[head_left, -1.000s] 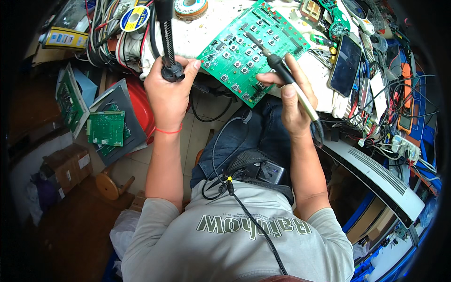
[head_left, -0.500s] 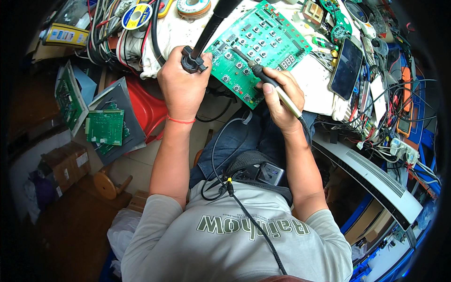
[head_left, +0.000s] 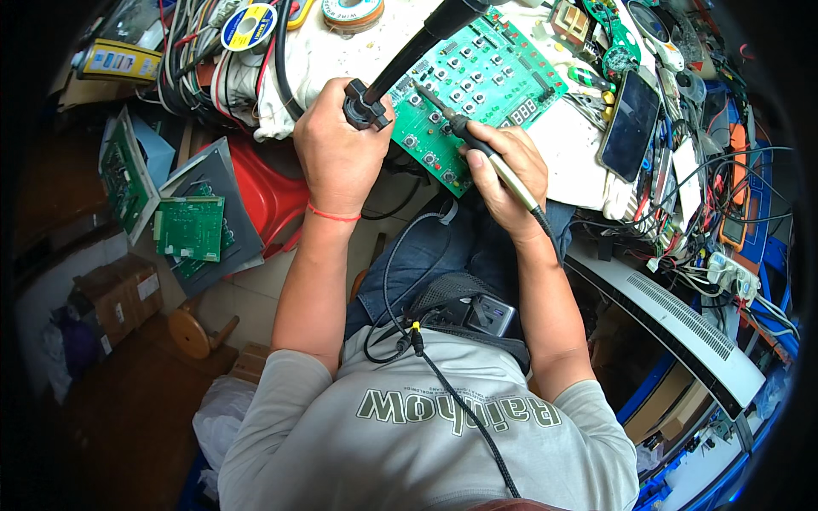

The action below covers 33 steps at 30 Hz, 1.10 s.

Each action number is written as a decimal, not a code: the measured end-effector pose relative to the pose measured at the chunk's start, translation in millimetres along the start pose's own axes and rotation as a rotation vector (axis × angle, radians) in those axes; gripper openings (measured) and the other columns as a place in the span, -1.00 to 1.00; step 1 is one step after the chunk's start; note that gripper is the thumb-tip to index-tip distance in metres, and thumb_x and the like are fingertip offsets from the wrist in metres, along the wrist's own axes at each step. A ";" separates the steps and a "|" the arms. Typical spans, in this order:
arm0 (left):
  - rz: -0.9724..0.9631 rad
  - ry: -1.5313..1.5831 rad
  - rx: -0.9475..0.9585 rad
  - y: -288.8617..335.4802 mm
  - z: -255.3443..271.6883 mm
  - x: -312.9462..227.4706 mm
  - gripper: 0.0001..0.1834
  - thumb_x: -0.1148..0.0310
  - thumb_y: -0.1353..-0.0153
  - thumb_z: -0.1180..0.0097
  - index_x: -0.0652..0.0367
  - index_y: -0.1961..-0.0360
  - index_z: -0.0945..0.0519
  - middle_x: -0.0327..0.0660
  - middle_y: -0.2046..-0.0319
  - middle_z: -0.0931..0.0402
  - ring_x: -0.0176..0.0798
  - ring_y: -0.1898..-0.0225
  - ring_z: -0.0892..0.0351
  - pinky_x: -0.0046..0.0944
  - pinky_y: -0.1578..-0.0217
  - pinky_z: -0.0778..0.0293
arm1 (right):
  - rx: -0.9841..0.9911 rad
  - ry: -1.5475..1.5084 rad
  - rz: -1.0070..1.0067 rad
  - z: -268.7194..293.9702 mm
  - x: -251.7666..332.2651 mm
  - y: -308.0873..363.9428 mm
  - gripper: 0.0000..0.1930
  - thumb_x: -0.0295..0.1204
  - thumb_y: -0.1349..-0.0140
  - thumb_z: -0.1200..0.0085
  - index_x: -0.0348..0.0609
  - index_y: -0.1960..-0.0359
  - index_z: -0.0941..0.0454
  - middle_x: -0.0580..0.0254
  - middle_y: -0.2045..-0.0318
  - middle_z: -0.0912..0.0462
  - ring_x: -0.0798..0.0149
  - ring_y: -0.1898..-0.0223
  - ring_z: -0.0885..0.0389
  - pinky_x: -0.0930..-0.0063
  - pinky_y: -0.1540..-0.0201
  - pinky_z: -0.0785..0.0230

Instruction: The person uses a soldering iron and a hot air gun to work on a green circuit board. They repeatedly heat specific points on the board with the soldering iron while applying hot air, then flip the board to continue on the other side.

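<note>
My left hand (head_left: 336, 166) is closed around the lower end of a black rod (head_left: 396, 72), whose dark clamp-like collar shows at the fingers. The rod slants up past the far edge of the picture, and I cannot tell its exact kind. In my right hand (head_left: 515, 221) a soldering iron (head_left: 462, 128) is held like a pen. Its tip points at the left part of a green circuit board (head_left: 486, 68); whether it touches is too small to tell. Several push buttons and a digit display sit on the board. The rod and my left hand cover its left edge.
Solder wire spools (head_left: 250, 27) and cable bundles lie at the far left of the cloth-covered bench. Right of the board are a phone (head_left: 629, 123), tools and tangled wires. More circuit boards (head_left: 192, 228) lean beside a red stool (head_left: 260, 200) at the left.
My left hand has shifted slightly right with the black rod, whose upper part has swung right over the board. The iron's tip has moved slightly left.
</note>
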<state>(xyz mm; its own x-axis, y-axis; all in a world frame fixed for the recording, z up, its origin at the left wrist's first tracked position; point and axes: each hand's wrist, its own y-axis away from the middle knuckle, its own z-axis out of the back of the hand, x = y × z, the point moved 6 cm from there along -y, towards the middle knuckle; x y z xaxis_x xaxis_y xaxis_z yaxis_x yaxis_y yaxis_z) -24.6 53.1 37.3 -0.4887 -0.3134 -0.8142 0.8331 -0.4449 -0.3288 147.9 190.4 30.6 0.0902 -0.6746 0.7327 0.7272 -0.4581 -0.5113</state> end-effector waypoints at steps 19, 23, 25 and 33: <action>-0.070 -0.095 0.053 -4.4 -2.9 -9.1 -0.70 0.47 0.06 -0.42 0.27 0.28 -0.60 0.00 0.44 -0.62 0.13 0.37 -0.65 -0.04 0.35 -0.53 | 0.008 0.033 0.020 -0.7 1.6 -0.8 -0.66 -0.57 -0.09 -0.35 -0.24 0.05 -0.71 0.13 0.35 -0.72 0.17 0.38 -0.62 0.35 0.28 -0.48; -0.093 -0.110 0.045 -4.6 -3.2 -9.8 -0.73 0.46 0.01 -0.42 0.27 0.31 -0.59 -0.05 0.48 -0.60 0.01 0.43 -0.61 -0.10 0.37 -0.51 | 0.011 0.028 0.022 -0.8 1.2 -0.7 -0.66 -0.57 -0.09 -0.35 -0.24 0.05 -0.71 0.14 0.35 -0.72 0.16 0.38 -0.62 0.35 0.27 -0.48; -0.137 -0.128 0.026 -5.4 -2.5 -11.8 -0.75 0.42 -0.09 -0.42 0.29 0.36 -0.56 -0.14 0.60 -0.55 -0.23 0.58 -0.52 -0.22 0.44 -0.49 | 0.013 0.032 0.025 -0.8 1.1 -0.8 -0.66 -0.57 -0.09 -0.35 -0.24 0.05 -0.71 0.14 0.36 -0.72 0.16 0.38 -0.62 0.35 0.27 -0.48; -0.050 -0.087 0.076 -5.1 -5.6 -7.8 -0.71 0.47 0.05 -0.40 0.27 0.29 -0.60 0.00 0.43 -0.62 0.13 0.37 -0.64 -0.03 0.33 -0.52 | 0.012 0.025 0.032 -0.5 1.3 -0.8 -0.66 -0.57 -0.09 -0.35 -0.23 0.04 -0.70 0.14 0.36 -0.72 0.17 0.39 -0.61 0.35 0.29 -0.47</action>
<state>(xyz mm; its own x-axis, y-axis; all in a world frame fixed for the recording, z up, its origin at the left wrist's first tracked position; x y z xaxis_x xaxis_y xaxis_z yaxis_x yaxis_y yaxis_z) -23.7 62.5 42.6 -0.5524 -0.3592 -0.7523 0.7867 -0.5231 -0.3279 147.1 189.6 31.7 0.0969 -0.7028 0.7047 0.7325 -0.4290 -0.5286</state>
